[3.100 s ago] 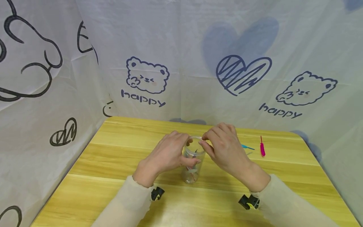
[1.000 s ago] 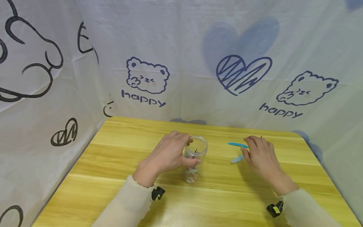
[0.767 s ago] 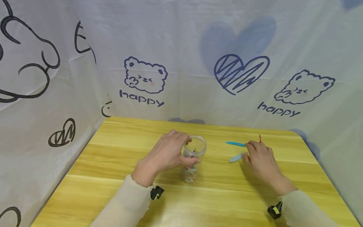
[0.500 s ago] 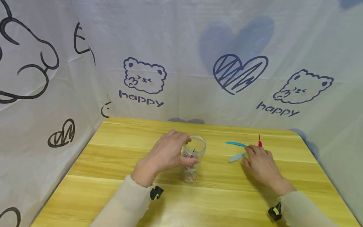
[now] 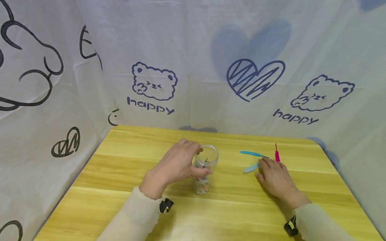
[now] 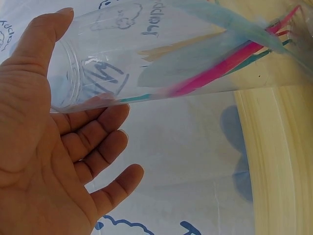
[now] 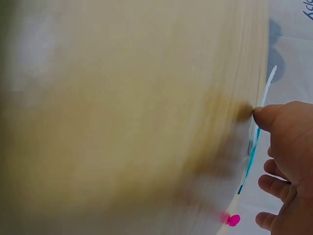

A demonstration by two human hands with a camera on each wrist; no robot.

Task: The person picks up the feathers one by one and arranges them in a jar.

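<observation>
My left hand (image 5: 176,162) holds a clear jar (image 5: 202,187) near its rim, thumb on the near side and fingers round the far side. The jar stands upright with several slim plastic tools inside, one of them pink (image 6: 217,71) and another pale blue. Over at the right, my right hand (image 5: 277,177) is low at the table, fingertips right over the handle end of a pale blue flat-bladed tool (image 5: 251,168). Its thumb is apart from the fingers in the head view. Just beyond lies a brighter blue slim tool (image 5: 251,153) with a dark thin tip.
A pink thin-shafted tool (image 5: 277,155) lies beyond my right fingers, partly hidden by them. The wooden table (image 5: 144,221) ends at a white printed cloth (image 5: 199,110) behind, and more cloth hangs at the left and right.
My right hand has moved from the jar's rim to the tools on the right, then slid slightly nearer, uncovering more of the pink and blue tools. The left hand stays on the jar.
</observation>
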